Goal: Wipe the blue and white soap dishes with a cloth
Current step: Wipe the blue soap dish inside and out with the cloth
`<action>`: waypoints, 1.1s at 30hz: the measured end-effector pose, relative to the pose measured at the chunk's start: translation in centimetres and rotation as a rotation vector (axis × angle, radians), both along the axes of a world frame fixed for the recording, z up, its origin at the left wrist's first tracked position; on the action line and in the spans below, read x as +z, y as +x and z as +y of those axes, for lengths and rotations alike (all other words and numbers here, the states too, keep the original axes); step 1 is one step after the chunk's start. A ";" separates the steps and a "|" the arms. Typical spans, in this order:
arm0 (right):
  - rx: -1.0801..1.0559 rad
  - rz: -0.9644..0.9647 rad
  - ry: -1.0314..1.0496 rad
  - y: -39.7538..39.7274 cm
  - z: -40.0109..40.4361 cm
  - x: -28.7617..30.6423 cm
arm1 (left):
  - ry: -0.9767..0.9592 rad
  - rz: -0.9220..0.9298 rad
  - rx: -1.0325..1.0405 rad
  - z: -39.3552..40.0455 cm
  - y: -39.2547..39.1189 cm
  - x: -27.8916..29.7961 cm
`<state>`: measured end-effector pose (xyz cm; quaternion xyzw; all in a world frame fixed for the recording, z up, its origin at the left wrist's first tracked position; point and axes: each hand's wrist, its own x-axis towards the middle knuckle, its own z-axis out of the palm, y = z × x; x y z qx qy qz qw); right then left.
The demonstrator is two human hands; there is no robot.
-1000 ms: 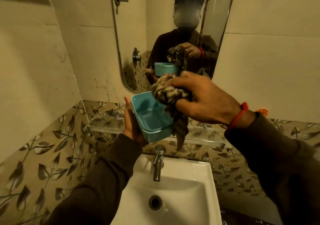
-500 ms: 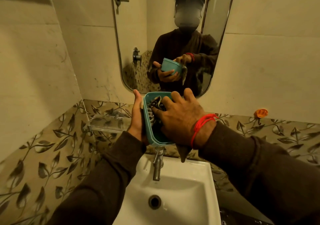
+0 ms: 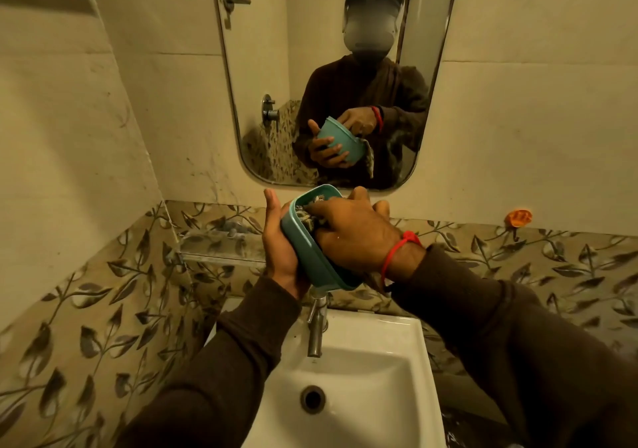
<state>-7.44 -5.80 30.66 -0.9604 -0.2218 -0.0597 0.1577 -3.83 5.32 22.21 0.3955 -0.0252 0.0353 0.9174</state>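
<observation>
While held above the basin (image 3: 397, 371):
Left hand (image 3: 281, 250): cups the blue soap dish (image 3: 310, 261) from outside.
Right hand (image 3: 352, 233): inside the dish, fingers curled, pressing the cloth (image 3: 303, 214).

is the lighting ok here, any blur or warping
Head view: dim, warm yellow light; wide-angle bending of the walls toward the edges; blue soap dish and right hand fairly sharp; the face in the mirror is blurred out.
</observation>
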 end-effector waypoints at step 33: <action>0.120 0.030 0.437 -0.5 -3.5 2.4 | -0.033 0.162 -0.137 2.3 -0.2 -2.9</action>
